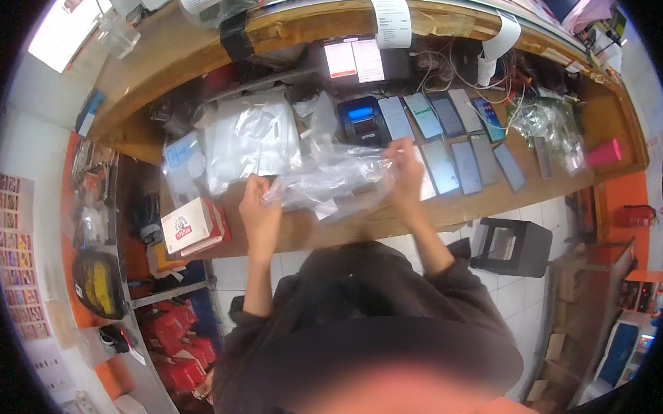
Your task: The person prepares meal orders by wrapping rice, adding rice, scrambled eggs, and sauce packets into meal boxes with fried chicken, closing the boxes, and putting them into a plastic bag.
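A clear plastic bag [330, 179] is stretched between my two hands above the wooden desk [311, 237]. My left hand [258, 202] is closed on the bag's left end, fingers pinched. At its right end my right hand [407, 168] grips the plastic, slightly blurred. Left of the bag lies a pile of clear plastic bags [248, 133]. Behind it sits a small dark printer [363, 122] with a blue-lit screen. Several phones lie in rows to the right, among them a pale blue one [440, 167] close to my right hand.
A white and red box [186, 228] stands at the desk's left front. Loose clear wrapping [551, 130] and a pink object [604, 153] lie on the right. Paper slips [389, 21] hang from the upper shelf edge. A black stool [512, 246] stands on the tiled floor.
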`<control>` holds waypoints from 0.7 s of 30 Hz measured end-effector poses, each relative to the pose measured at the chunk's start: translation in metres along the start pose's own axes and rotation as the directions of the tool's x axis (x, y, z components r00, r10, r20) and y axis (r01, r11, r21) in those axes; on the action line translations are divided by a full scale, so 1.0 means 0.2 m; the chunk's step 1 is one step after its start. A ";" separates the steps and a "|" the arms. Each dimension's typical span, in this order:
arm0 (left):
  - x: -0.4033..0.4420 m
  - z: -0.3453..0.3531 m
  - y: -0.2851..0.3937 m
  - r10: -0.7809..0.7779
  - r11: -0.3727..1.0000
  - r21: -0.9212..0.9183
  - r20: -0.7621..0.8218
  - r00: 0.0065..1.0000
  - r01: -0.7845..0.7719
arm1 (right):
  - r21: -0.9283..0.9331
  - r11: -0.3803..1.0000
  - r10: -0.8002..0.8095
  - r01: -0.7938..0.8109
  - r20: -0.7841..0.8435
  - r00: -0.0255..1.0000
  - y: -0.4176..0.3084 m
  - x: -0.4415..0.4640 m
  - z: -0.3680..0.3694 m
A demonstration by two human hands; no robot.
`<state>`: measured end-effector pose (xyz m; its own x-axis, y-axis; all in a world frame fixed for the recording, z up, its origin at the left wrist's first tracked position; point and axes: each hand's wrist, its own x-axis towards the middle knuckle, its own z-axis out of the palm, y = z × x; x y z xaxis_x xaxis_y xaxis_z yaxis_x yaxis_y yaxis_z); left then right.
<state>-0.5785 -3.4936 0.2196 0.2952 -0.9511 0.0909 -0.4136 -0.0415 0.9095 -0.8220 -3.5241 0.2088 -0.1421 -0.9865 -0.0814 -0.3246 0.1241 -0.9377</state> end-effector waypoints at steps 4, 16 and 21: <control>-0.11 0.06 0.00 0.235 0.971 0.054 -0.072 0.969 -0.231 | -0.168 0.765 -0.614 0.622 0.101 0.783 0.05 -0.10 0.22; -0.09 -0.23 -0.22 0.088 0.990 0.135 -0.442 0.893 -0.031 | 0.019 0.995 -0.085 0.097 -0.342 0.936 -0.13 -0.10 0.10; -0.03 -0.13 -0.32 -0.113 0.470 -0.852 -0.318 0.941 -0.231 | 0.659 0.711 -0.155 0.246 -0.194 0.969 -0.08 -0.15 0.26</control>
<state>-0.5314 -3.4781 0.1713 0.5984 -0.7934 0.1119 0.4708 0.4612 0.7521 -0.7643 -3.5026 0.2093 -0.2690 -0.9540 0.1322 0.3502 -0.2248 -0.9093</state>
